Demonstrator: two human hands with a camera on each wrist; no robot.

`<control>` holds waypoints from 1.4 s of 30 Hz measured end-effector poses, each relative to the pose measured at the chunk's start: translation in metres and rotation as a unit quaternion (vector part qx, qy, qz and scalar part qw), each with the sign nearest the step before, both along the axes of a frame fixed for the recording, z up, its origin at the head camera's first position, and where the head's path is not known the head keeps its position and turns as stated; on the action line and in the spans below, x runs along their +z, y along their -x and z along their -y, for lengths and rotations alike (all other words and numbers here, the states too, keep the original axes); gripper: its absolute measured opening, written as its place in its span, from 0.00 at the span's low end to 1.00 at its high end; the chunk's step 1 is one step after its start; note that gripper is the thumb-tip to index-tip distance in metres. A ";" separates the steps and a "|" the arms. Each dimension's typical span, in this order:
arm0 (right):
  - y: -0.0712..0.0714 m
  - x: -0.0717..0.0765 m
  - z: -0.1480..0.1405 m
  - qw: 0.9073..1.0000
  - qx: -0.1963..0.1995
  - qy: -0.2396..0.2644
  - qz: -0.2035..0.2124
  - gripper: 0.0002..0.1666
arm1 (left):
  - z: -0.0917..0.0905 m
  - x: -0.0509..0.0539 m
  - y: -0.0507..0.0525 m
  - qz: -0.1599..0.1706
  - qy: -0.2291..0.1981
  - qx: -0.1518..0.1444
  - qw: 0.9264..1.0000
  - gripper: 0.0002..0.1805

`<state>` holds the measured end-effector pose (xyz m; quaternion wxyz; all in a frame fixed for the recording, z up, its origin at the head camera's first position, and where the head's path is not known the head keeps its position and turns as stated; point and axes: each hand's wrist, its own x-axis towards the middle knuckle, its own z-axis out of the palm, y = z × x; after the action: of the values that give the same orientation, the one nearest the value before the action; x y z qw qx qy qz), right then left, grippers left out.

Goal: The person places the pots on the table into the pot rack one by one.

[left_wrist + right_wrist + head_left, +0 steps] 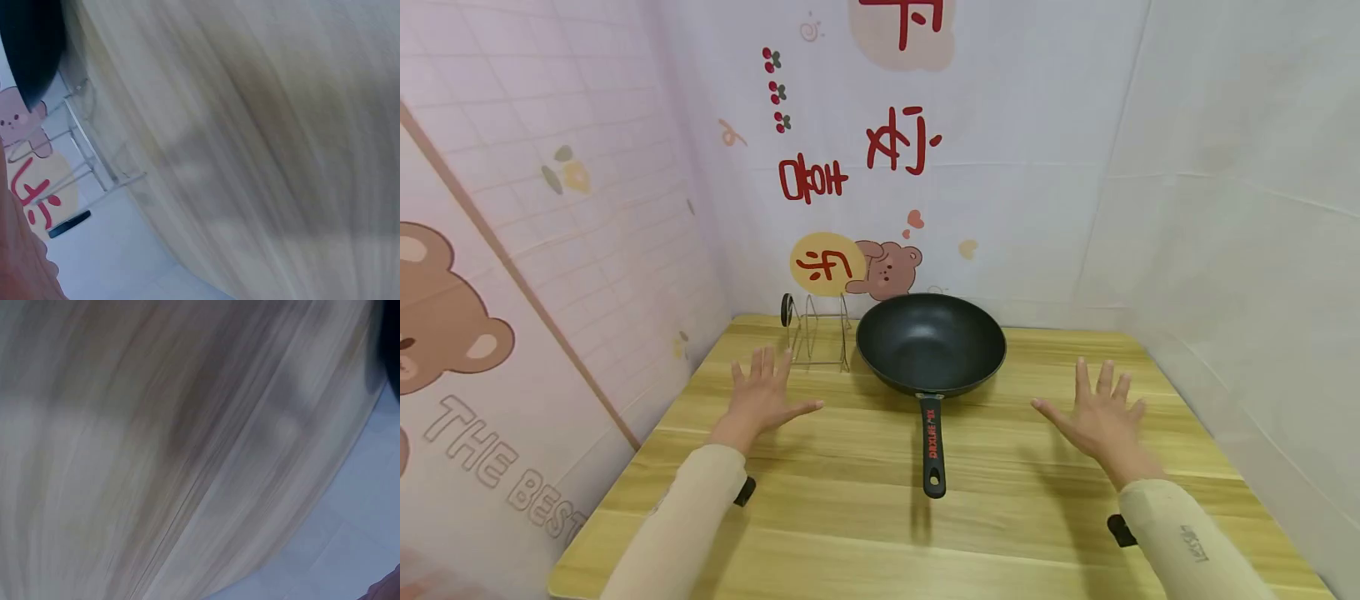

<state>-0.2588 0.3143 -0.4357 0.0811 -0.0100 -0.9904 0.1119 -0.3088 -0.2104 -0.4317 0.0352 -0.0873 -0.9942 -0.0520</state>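
The black wok [929,342] sits just right of the frame's centre, its handle [931,442] pointing down the frame, presumably for easy reach; a wire rack [820,363] stands just beside it. The left hand [762,400], lower left, and right hand [1101,419], lower right, spread their fingers wide, holding nothing.

Cream sleeves [681,508], one lettered, bear black wrist pieces [1121,531].

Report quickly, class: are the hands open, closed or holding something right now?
Left hand: open, holding nothing.
Right hand: open, holding nothing.
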 end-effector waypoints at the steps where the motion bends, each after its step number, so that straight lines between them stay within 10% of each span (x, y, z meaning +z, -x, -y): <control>1: 0.000 0.002 0.004 1.000 -0.005 0.015 0.005 0.69 | -0.003 0.002 0.002 -0.002 -0.004 0.000 1.000 0.65; 15: 0.005 0.019 0.053 0.989 -0.014 0.137 0.061 0.68 | -0.044 0.022 0.016 0.012 -0.123 -0.006 0.992 0.65; 25: 0.002 0.020 0.080 0.969 0.003 0.236 0.072 0.65 | -0.071 0.033 0.014 0.039 -0.223 -0.016 0.974 0.62; 36: -0.008 0.019 0.119 0.925 -0.018 0.373 0.073 0.61 | -0.097 0.025 0.008 0.130 -0.426 0.002 0.895 0.61; 42: -0.018 0.017 0.140 0.878 -0.063 0.468 0.080 0.57 | -0.111 0.019 0.006 0.144 -0.483 -0.002 0.864 0.56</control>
<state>-0.2404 0.1744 -0.4185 -0.0052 -0.1183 -0.8231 0.5555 -0.3144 -0.0997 -0.4131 -0.0703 -0.0529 -0.8386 -0.5376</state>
